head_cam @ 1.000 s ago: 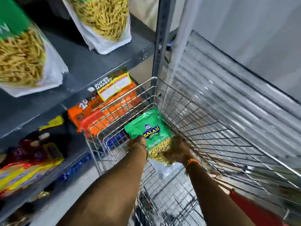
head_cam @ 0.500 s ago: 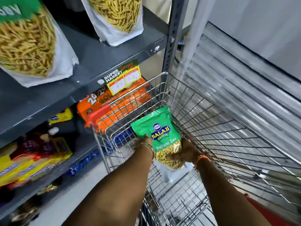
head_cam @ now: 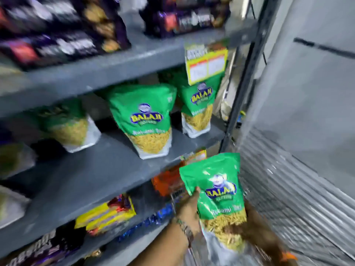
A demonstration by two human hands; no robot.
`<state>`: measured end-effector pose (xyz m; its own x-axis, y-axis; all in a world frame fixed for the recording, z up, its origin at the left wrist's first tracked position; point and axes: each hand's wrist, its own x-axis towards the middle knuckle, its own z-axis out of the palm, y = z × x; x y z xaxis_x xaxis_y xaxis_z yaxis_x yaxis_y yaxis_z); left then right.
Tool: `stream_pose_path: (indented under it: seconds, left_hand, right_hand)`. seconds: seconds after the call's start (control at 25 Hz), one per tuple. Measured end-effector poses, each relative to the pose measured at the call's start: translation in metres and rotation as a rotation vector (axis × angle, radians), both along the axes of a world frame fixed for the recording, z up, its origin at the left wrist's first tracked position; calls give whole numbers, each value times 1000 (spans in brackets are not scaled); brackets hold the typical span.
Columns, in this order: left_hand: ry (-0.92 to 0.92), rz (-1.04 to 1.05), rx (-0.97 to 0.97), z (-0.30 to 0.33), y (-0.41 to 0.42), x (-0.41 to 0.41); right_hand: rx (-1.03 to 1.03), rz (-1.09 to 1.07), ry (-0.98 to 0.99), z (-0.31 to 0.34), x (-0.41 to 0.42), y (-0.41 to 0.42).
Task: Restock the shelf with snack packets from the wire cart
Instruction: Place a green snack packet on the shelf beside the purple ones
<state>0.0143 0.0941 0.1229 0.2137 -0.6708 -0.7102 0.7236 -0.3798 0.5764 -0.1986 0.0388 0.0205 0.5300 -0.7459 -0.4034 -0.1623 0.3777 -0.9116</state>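
My green snack packet (head_cam: 217,191), yellow sev showing through its clear lower half, stands upright between my left hand (head_cam: 189,212) and right hand (head_cam: 255,227), both clasping its sides.

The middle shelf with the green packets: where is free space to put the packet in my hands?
The middle shelf is bare along its front, ahead of the left packet and the centre packet. There is a narrower gap between those two. The right end, around the right packet, is crowded.
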Motion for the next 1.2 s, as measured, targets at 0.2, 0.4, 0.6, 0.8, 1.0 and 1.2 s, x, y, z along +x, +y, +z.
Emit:
stream_pose_path:
  seconds: [0.2, 0.4, 0.6, 0.8, 1.0, 1.2]
  left_hand:
    - [-61, 139, -182, 64, 35, 86]
    - [-277, 335, -159, 114, 59, 194]
    - [-428, 461, -213, 135, 58, 269]
    - [-535, 538, -241, 121, 54, 319]
    - [-535, 567, -293, 99, 66, 331]
    - [-570, 533, -534, 111, 79, 327]
  right_hand:
    - [-252, 136, -24, 78, 98, -3]
    - [-382, 195, -127, 142, 232, -4]
    - [-455, 194, -141, 156, 339, -13]
    - [-457, 142, -128, 147, 394, -11]
    - [-474, 161, -82, 129, 407, -2]
    - [-383, 113, -232, 142, 406, -2]
